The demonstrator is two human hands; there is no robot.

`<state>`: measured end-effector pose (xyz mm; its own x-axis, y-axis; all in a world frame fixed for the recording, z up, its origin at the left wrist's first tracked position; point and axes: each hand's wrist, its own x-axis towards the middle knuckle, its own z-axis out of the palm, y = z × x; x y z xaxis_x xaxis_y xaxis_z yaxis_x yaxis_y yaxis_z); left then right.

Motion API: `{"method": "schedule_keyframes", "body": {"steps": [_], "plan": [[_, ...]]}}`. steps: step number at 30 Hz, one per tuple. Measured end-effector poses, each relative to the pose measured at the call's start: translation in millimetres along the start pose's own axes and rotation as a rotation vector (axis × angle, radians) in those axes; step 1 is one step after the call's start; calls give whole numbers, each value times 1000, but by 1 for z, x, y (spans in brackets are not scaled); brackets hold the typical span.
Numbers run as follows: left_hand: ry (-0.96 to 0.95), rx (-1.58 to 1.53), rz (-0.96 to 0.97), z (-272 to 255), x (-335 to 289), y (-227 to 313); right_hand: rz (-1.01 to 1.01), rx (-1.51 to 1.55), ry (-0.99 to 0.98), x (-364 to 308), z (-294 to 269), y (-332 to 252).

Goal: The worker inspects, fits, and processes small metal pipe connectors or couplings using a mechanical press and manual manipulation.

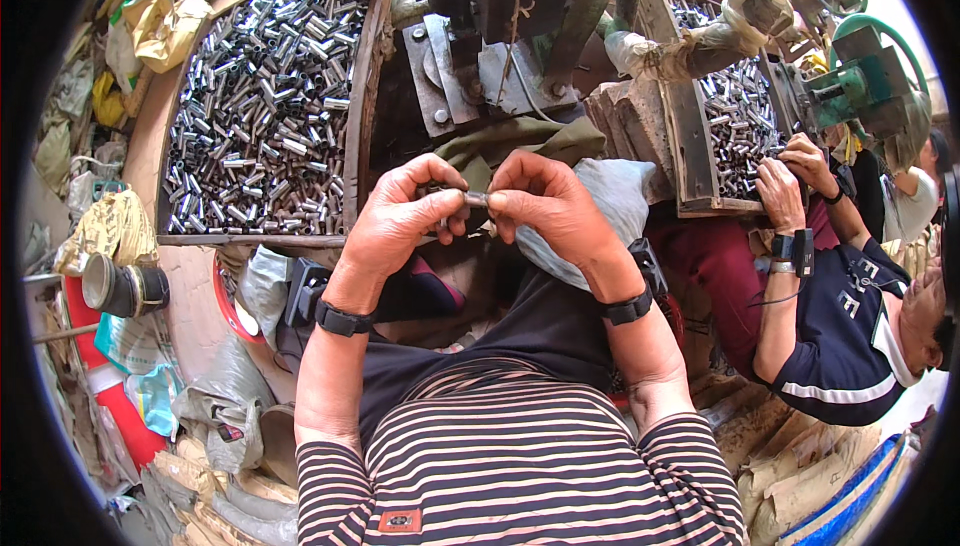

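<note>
My left hand and my right hand meet above my lap, both closed. Between their thumbs and fingertips they pinch a short metal tube, one hand at each end. The fingers cover most of it, and I cannot tell whether my left fingers hold more pieces. Just beyond the hands lies an olive cloth, and a pale grey-blue cloth hangs beside my right hand. Left of my left hand stands a wooden box heaped with small shiny metal tubes.
A machine's bolted metal base stands ahead. To the right, a co-worker reaches into a second wooden box of tubes, near a green handwheel. At the left are a dark cylindrical can and plastic bags.
</note>
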<state>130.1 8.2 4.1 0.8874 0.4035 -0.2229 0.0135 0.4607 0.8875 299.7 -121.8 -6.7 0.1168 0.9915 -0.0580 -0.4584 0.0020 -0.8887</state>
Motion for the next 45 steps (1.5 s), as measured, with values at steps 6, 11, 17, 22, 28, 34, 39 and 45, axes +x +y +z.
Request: {"method": "schedule_keyframes", "body": {"steps": [6, 11, 17, 22, 28, 34, 39, 45], "plan": [[0, -3, -44, 9, 7, -4, -12, -137, 47, -1, -5, -5], [130, 114, 34, 11, 20, -8, -144, -470, 270, 0, -7, -13], [440, 275, 180, -25, 44, 8, -935, -420, 1022, -16, -53, -76], [523, 212, 234, -47, 74, 7, -886, -436, 1077, 14, -91, -91], [593, 142, 299, -53, 117, 8, -792, -362, 886, 11, -79, -120], [607, 14, 267, -60, 150, 3, -776, -588, 823, 13, -61, -162], [590, 3, 203, -75, 161, 4, -710, -739, 882, 23, -63, -170], [514, 10, 196, -76, 159, 6, -753, -690, 924, 25, -76, -155]]}}
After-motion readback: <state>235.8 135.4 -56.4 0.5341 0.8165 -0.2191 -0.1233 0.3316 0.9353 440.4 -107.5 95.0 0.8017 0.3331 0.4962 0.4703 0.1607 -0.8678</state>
